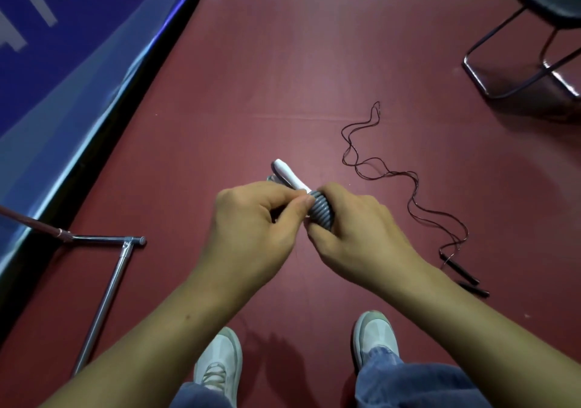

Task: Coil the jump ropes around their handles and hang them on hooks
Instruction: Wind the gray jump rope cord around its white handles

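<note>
Between both hands, left hand (251, 225) and right hand (355, 228) grip the coiled jump rope (320, 211), white handles (287, 173) pointing up-left.

Bare forearms (176, 322), blue jeans (418, 385), white sneakers (220, 366)

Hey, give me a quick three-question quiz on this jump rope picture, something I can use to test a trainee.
1. True or false: the grey rope is wound around the white handle.
2. Where does the thin dark rope lie? A) on the floor B) on the chair C) on a hook
3. How many jump ropes are in view?
Key: 1 true; 2 A; 3 two.
</note>
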A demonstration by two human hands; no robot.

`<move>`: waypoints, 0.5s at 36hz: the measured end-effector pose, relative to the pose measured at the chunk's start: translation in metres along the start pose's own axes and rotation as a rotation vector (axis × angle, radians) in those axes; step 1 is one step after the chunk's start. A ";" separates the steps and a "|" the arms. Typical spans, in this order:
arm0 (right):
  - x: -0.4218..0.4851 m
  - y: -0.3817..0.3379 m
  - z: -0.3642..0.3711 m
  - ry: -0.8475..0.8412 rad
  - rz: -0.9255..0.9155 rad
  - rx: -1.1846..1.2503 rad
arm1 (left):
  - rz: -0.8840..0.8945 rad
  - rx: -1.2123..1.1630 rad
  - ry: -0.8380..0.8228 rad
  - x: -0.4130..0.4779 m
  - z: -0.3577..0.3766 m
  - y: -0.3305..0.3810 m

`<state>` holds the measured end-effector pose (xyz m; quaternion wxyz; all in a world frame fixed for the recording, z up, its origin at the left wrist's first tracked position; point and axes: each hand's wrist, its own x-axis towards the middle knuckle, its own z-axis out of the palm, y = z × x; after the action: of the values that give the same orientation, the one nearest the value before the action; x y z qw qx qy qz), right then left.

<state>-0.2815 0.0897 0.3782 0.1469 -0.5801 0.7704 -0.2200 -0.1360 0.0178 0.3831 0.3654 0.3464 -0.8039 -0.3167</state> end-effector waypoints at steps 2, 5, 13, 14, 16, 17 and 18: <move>0.000 0.001 -0.003 0.069 -0.016 -0.059 | -0.233 -0.123 -0.036 0.002 0.001 0.004; -0.001 0.003 -0.005 0.144 -0.066 -0.127 | -0.442 -0.305 -0.141 0.007 0.000 0.001; -0.003 0.002 -0.004 0.176 0.004 0.131 | -0.458 -0.396 -0.346 0.018 -0.010 -0.005; -0.003 0.000 -0.005 0.154 0.039 0.219 | -0.455 -0.394 -0.360 0.019 -0.012 -0.005; -0.002 -0.005 -0.007 0.080 0.098 0.395 | -0.448 -0.392 -0.395 0.021 -0.016 -0.006; -0.002 -0.006 -0.008 0.038 0.127 0.486 | -0.450 -0.400 -0.412 0.022 -0.017 -0.007; -0.002 -0.007 -0.010 -0.005 0.150 0.584 | -0.456 -0.413 -0.429 0.023 -0.019 -0.007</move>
<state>-0.2802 0.0913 0.3906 0.3252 -0.4555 0.7147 -0.4194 -0.1297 -0.0096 0.3965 0.1709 0.3614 -0.6836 -0.6107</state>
